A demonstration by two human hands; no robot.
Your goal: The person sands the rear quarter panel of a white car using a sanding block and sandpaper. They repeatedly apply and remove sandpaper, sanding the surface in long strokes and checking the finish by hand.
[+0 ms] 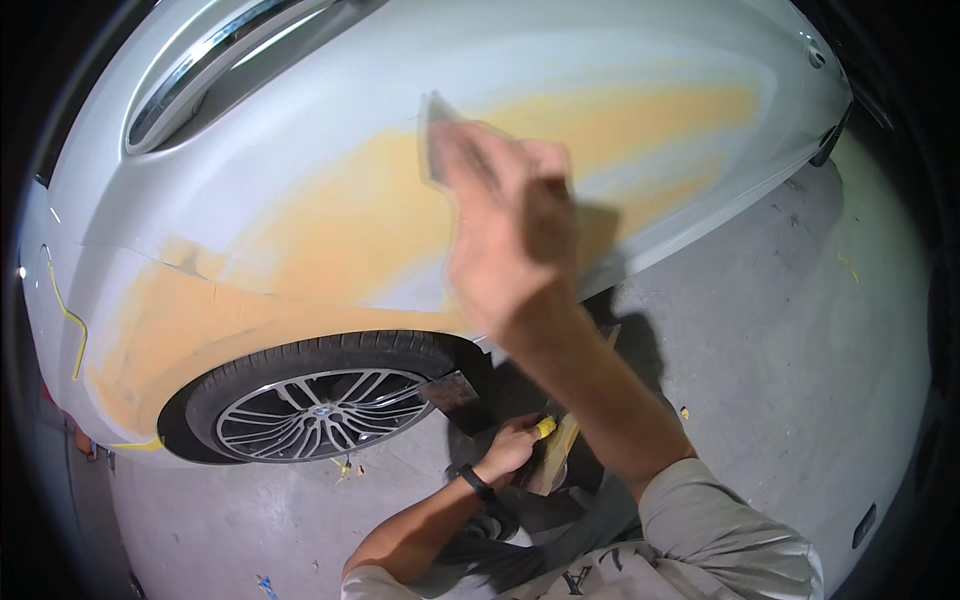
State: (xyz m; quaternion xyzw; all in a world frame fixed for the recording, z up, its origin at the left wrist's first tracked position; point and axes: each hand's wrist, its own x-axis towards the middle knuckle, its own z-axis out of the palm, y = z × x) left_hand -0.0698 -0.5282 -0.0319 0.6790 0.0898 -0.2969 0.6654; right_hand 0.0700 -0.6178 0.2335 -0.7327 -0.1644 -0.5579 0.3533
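My right hand is raised in front of the car's side panel, blurred by motion. Pinched in its fingers is a thin grey flat piece, too smeared to tell its kind. Behind it, the white car body carries broad patches of yellow-orange filler, reaching over the wheel arch. Lower down, my left hand is closed round a yellow-ended tool. A rectangular metal blade shows just beyond that hand, by the tyre; its link to the yellow end is hidden. Beside the hand is a pale board.
The car wheel with silver spokes stands below the filler. A chrome-edged grille is at the upper left. Yellow scraps and a blue scrap lie on the grey concrete floor. A dark flat object lies far right.
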